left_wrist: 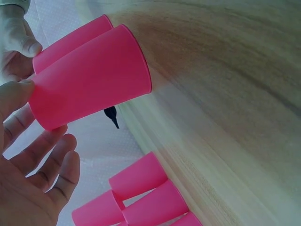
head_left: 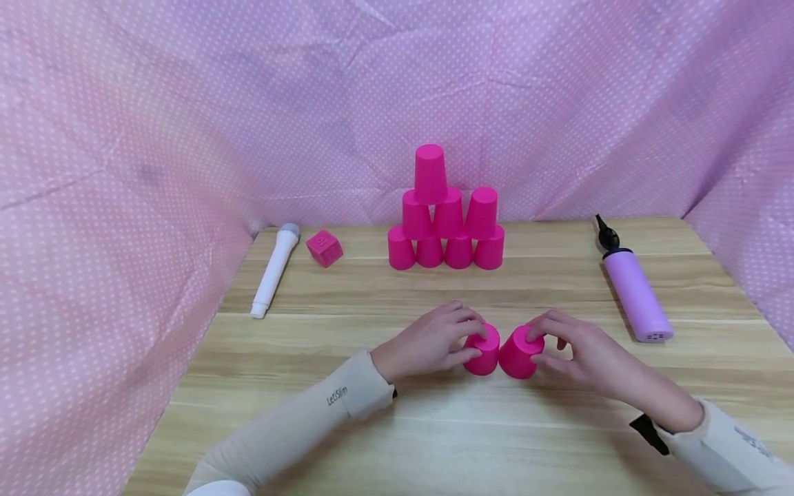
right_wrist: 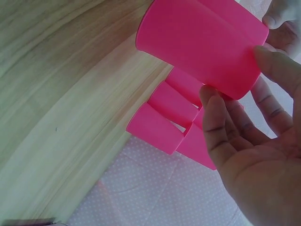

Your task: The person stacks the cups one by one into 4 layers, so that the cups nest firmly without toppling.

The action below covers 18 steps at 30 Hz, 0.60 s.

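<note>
two cups in hand, mouths down

i see the table [head_left: 347, 441] first, wood grain running left to right, pink dotted cloth [head_left: 124, 138] behind and on both sides. at the back stands the pyramid [head_left: 446, 220] of pink cups, all mouth down, long axes upright. right of it lies the pump [head_left: 635, 293], its black nozzle pointing away from me; left lie the white mic [head_left: 274, 269], head to the back, and a pink cube [head_left: 324, 248].

near the front middle two cups stand just beside each other, mouths on the table, bases up, long axes roughly upright. my left hand [head_left: 431, 341] grasps the left cup [head_left: 483, 350], fingers curled round its base end; my right hand [head_left: 579, 351] grasps the right cup [head_left: 518, 353] the same way.

i cannot see inside any cup. the left wrist view shows thumb and fingertips at the base rim and the pump's nozzle tip [left_wrist: 112, 115] behind; the right wrist view shows the pyramid's lower cups past the held cup.
</note>
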Motion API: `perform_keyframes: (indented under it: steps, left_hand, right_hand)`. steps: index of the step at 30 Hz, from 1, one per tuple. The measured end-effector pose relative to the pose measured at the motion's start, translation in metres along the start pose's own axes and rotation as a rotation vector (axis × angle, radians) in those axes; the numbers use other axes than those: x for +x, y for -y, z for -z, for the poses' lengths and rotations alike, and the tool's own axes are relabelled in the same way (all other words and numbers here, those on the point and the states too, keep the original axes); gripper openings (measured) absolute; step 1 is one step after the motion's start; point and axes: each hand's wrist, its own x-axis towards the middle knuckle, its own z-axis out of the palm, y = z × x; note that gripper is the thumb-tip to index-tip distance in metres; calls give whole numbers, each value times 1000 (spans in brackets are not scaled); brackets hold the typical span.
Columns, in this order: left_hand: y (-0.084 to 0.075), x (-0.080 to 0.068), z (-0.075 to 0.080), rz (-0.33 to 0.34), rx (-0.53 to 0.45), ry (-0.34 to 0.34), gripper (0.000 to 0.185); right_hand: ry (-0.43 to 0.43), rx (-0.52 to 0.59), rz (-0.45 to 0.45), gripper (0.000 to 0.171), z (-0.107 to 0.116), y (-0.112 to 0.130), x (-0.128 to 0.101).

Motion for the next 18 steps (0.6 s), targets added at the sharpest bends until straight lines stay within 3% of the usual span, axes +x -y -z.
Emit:
perform_keyframes:
  steps: [18]
  left_hand:
    - [-9,1,0,11,-12,-21,41]
  right_hand:
    - [12,-21,-23,35,-1,0,-2]
